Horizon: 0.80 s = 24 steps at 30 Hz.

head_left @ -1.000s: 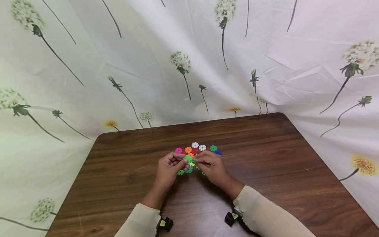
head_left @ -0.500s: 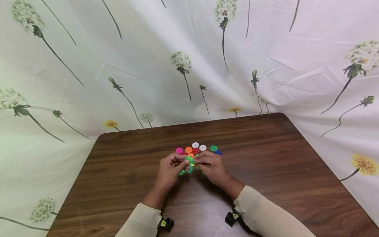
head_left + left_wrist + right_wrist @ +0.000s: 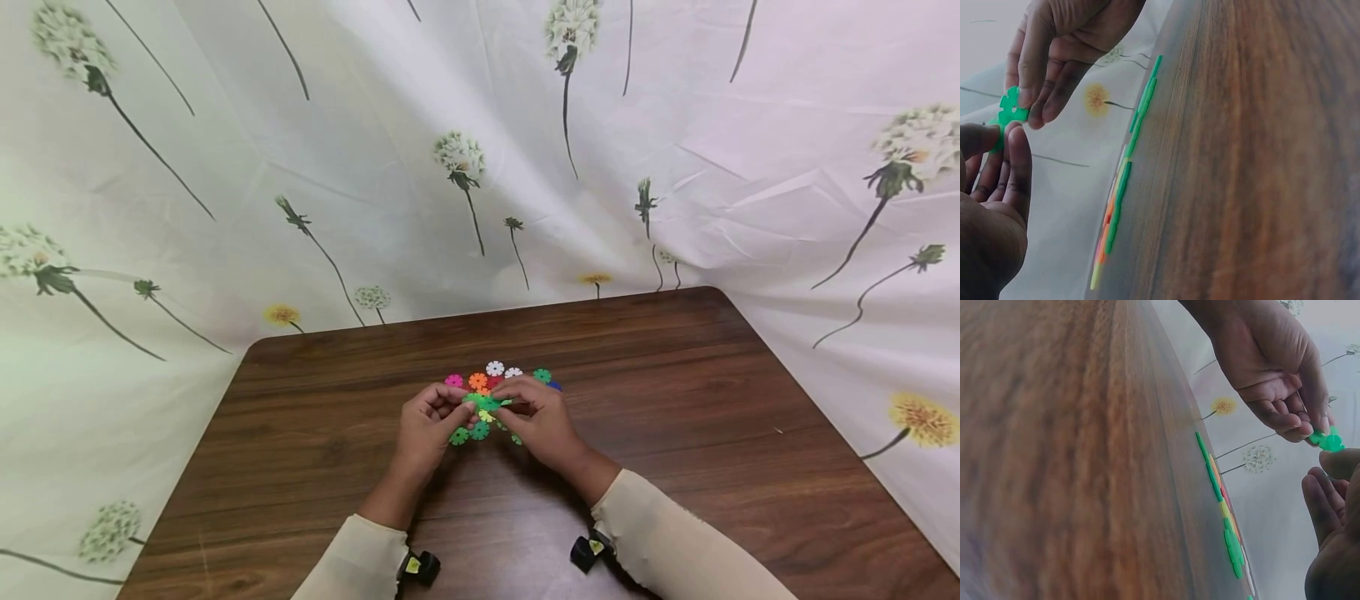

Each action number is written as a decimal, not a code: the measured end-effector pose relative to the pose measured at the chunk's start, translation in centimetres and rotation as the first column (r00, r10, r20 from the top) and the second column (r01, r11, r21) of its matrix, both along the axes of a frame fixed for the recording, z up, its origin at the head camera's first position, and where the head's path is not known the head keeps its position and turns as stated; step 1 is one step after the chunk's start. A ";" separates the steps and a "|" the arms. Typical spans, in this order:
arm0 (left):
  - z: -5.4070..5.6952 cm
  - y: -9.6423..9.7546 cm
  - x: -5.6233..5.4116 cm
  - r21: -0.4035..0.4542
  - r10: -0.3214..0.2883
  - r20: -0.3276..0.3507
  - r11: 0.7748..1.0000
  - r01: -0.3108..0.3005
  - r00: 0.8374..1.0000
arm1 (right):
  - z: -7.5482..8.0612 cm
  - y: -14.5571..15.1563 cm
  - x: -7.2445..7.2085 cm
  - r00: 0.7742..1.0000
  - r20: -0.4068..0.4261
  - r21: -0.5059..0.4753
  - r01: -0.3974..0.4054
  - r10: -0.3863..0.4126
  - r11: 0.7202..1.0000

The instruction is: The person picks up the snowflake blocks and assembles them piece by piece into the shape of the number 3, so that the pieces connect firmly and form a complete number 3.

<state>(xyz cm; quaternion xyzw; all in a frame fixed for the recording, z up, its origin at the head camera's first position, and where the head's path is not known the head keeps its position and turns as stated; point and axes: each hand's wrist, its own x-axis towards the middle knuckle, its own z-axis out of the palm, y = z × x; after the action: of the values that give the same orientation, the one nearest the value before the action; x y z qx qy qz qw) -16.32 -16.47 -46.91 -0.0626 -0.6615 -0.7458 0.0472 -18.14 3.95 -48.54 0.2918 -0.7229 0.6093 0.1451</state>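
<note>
Both hands meet above the table in the head view. My left hand point(image 3: 429, 427) pinches a light green slotted disc point(image 3: 474, 401) between thumb and fingers. My right hand point(image 3: 542, 423) pinches a darker green slotted disc point(image 3: 491, 403) by its edge. The two discs meet edge to edge between the fingertips. From the left wrist, one green disc point(image 3: 1012, 107) stands on edge, overlapping the other at the left thumb. In the right wrist view the green discs point(image 3: 1331, 441) are partly covered by fingers.
Loose slotted discs lie under and behind the hands: pink point(image 3: 453, 381), orange point(image 3: 477, 380), white point(image 3: 495, 367), green point(image 3: 542, 376), blue point(image 3: 555, 386) and several more greens point(image 3: 458, 436). The brown wooden table point(image 3: 322, 467) ends at a dandelion-printed cloth point(image 3: 375, 167).
The right fingers have shifted and spread a little, so the darker green disc now shows beside the light green one. The left hand stays nearly in place.
</note>
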 end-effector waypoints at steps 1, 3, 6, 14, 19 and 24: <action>0.0 0.0 0.0 0.004 -0.001 0.005 1.000 0.001 1.000 | 0.0 0.0 0.0 1.000 0.014 -0.009 -0.004 0.004 1.000; 0.0 0.0 0.0 0.013 -0.004 0.013 1.000 0.003 1.000 | 0.0 0.0 -0.1 0.999 0.037 -0.020 -0.019 0.020 1.000; 0.0 -0.1 0.0 0.019 -0.008 0.017 1.000 0.008 1.000 | 0.0 0.1 -0.1 0.997 0.059 -0.019 -0.041 0.042 0.999; -0.1 -0.2 0.1 0.018 -0.040 0.012 0.999 0.040 0.999 | 0.1 0.1 -0.1 0.995 0.094 0.009 -0.039 0.038 0.999; -0.1 -0.2 0.1 0.039 -0.037 0.018 0.999 0.036 0.999 | 0.0 0.0 -0.1 0.996 0.085 0.002 -0.041 0.041 0.999; -0.1 -0.1 0.1 0.032 -0.030 0.041 0.999 0.028 0.999 | 0.3 0.0 0.0 0.993 0.102 -0.025 -0.055 0.057 0.998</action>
<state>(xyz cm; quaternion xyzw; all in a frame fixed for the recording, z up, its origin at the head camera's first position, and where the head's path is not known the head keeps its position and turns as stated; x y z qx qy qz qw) -16.17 -16.56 -47.01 -0.0560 -0.6495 -0.7579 0.0238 -18.18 3.96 -48.26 0.2786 -0.7142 0.6351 0.0940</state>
